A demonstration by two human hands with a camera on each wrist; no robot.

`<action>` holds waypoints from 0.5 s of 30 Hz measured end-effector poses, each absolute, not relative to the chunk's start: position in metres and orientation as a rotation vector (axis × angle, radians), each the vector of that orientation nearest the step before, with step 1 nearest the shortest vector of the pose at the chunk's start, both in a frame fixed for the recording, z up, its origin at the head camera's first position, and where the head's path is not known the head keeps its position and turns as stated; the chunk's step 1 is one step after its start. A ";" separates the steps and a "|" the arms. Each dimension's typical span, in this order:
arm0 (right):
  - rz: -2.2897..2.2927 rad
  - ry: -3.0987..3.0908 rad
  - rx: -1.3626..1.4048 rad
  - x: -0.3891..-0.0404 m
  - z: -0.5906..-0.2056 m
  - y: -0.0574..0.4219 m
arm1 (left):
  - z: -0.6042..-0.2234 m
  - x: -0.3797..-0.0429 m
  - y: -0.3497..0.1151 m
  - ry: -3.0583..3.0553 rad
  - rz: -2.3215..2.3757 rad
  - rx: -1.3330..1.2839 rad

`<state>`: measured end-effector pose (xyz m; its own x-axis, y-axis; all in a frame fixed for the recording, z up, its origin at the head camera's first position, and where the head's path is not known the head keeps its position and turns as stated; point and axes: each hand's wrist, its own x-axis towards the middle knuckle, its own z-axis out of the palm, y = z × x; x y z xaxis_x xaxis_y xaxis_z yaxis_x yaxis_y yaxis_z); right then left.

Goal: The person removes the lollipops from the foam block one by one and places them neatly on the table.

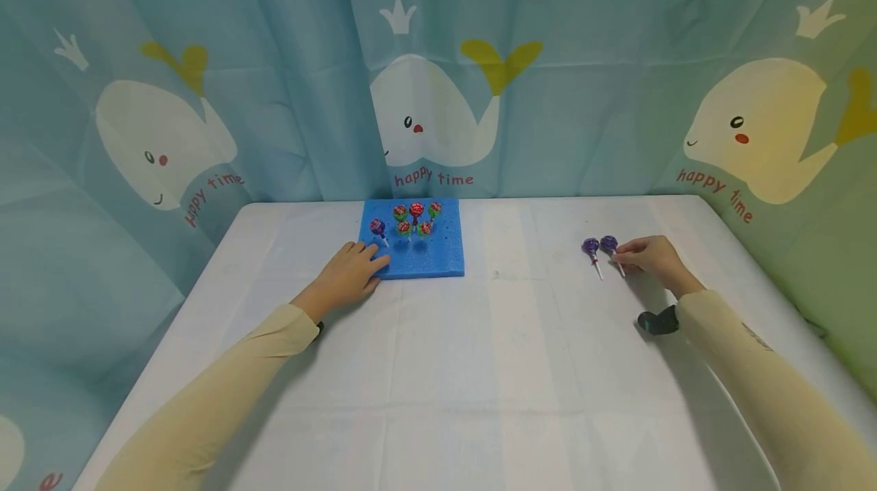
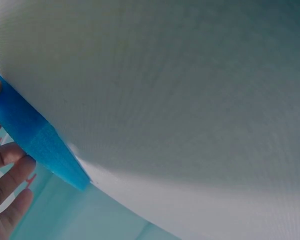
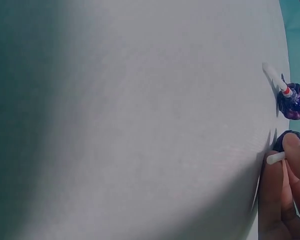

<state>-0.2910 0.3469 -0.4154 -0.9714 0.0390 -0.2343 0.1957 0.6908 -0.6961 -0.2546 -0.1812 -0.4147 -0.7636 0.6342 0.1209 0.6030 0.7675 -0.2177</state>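
At the far middle of the table, a blue foam board (image 1: 438, 256) with small holes holds several upright lollipops with red-and-green wrappers (image 1: 416, 209) and a purple lollipop (image 1: 378, 227) on its left. My left hand (image 1: 348, 274) rests on the board's near left corner, its thumb at the front edge; the left wrist view shows the board's side (image 2: 55, 145) and spread fingers (image 2: 15, 180). Over on the right, my right hand (image 1: 654, 256) pinches the stick of a purple lollipop (image 1: 609, 243) between thumb and fingers. Beside it lies another purple lollipop (image 1: 591, 247), untouched.
A white cloth (image 1: 479, 369) covers the table. Behind the table hangs a blue-green curtain (image 1: 582, 34) with whale prints. A dark wrist-worn device (image 1: 658, 321) sticks out from the right sleeve, close above the tabletop.
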 end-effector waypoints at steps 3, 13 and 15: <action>-1.123 2.716 0.188 -0.292 -0.415 0.346 | -0.415 -0.255 -0.182 -2.772 0.250 -0.980; -1.064 2.714 0.208 -0.292 -0.411 0.347 | -0.416 -0.256 -0.182 -2.770 0.250 -0.986; -1.064 2.701 0.208 -0.292 -0.411 0.346 | -0.416 -0.256 -0.182 -2.770 0.247 -0.988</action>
